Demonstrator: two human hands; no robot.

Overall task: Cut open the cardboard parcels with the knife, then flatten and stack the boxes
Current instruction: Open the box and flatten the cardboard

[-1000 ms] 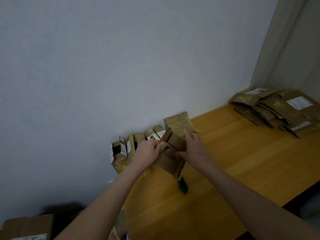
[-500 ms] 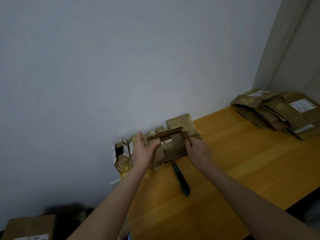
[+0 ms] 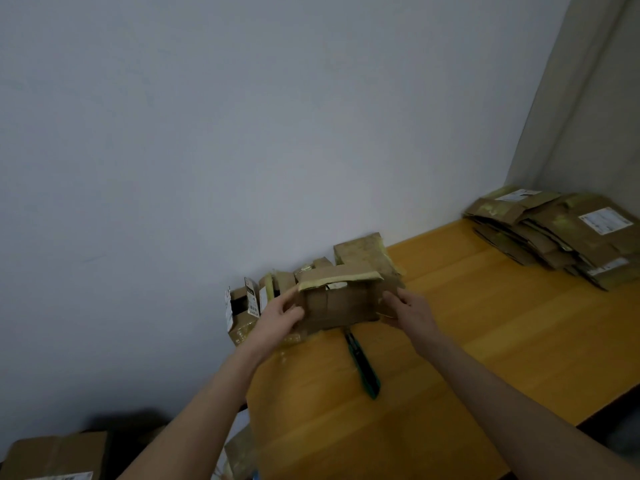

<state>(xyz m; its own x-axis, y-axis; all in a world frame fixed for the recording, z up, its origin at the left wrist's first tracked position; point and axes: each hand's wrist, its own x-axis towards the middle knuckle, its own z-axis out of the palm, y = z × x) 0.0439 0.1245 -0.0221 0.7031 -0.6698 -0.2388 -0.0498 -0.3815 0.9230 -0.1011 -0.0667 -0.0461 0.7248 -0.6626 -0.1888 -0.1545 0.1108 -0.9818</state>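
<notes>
Holding an opened cardboard box [image 3: 341,306] just above the table [image 3: 450,341], near the wall [image 3: 242,133]. The left hand [image 3: 277,317] is gripping its left end and the right hand [image 3: 408,311] is pinching the right flap, each grip closed on cardboard. A green utility knife [image 3: 363,365] is lying on the table under the box, untouched. Small parcels [image 3: 242,310] are standing against the wall. Flattened boxes [image 3: 561,233] are sitting stacked far right.

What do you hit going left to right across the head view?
Floor box → small open parcel → left hand → held box → right hand → flattened stack.
</notes>
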